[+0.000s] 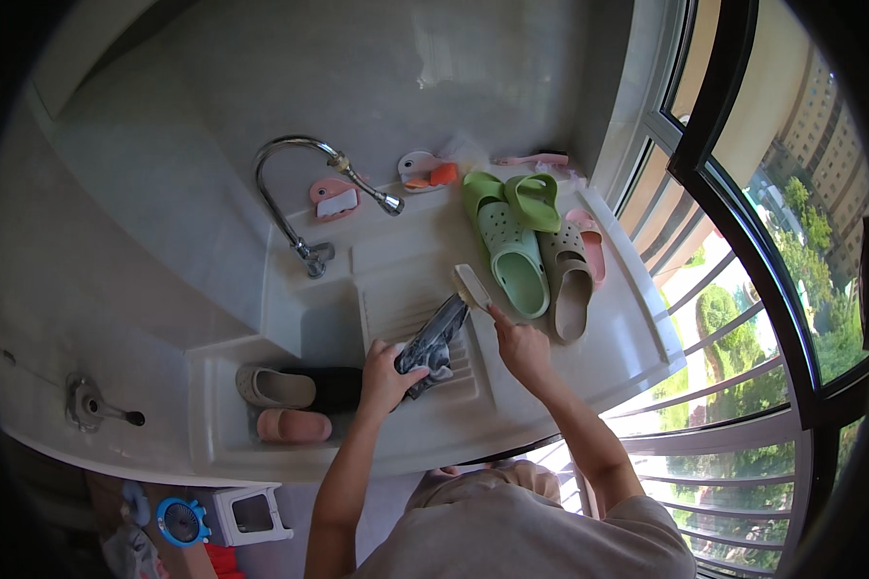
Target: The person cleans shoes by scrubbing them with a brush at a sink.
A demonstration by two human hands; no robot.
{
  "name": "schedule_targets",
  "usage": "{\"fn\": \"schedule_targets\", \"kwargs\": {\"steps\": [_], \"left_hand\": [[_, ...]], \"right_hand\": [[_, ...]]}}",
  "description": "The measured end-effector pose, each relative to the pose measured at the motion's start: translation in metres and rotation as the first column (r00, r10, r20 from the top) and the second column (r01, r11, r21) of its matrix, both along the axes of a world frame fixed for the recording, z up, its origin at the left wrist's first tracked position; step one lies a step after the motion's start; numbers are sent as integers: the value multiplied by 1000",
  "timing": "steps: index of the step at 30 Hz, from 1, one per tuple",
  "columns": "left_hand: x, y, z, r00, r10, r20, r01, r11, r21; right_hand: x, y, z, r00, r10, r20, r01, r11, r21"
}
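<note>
My left hand (387,379) grips the near end of a dark slipper or shoe (434,339), which is tilted on its side and streaked with white suds. Under it lies the ridged washboard (392,310) of a white laundry sink. My right hand (524,356) holds a scrub brush (473,286) by its handle, the index finger stretched along it. The bristles touch or almost touch the far end of the dark footwear. In the basin to the left, a beige clog (275,389), a pink slipper (294,425) and a black item (335,389) lie together.
A chrome faucet (287,141) arches over the sink. Right of the washboard lie a mint clog (520,275), green slippers (534,203), a beige clog (571,289) and a pink slipper (591,242). Soap dishes (333,200) and a pink-handled brush (530,158) line the back. A barred window (724,333) is at right.
</note>
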State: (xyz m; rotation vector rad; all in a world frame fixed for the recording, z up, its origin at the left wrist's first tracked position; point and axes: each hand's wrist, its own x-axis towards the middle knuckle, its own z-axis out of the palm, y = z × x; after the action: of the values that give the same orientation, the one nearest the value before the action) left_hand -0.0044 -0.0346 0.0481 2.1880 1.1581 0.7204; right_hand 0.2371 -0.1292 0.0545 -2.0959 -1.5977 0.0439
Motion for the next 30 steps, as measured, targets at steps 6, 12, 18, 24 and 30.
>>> {"fn": "schedule_targets", "kwargs": {"steps": [6,12,18,24,30], "left_hand": [[-6,-4,-4,999,47,-1,-47,998,52],[20,17,15,945,-53,-322,28,996,-84],[106,43,22,808,38,-588,-40,999,10],[106,21,67,997,66,-49,-43,927,373],[71,-3,59,883,44,467,-151,969,195]], "right_hand": [[-55,-40,14,964,264,34,-261,963,-72],[39,21,-34,986,-11,-167,-14,989,-149],[18,0,-46,921,-40,-388,24,999,-46],[13,-31,21,863,83,-498,100,939,329],[-48,-69,85,987,158,1,-150,936,320]]}}
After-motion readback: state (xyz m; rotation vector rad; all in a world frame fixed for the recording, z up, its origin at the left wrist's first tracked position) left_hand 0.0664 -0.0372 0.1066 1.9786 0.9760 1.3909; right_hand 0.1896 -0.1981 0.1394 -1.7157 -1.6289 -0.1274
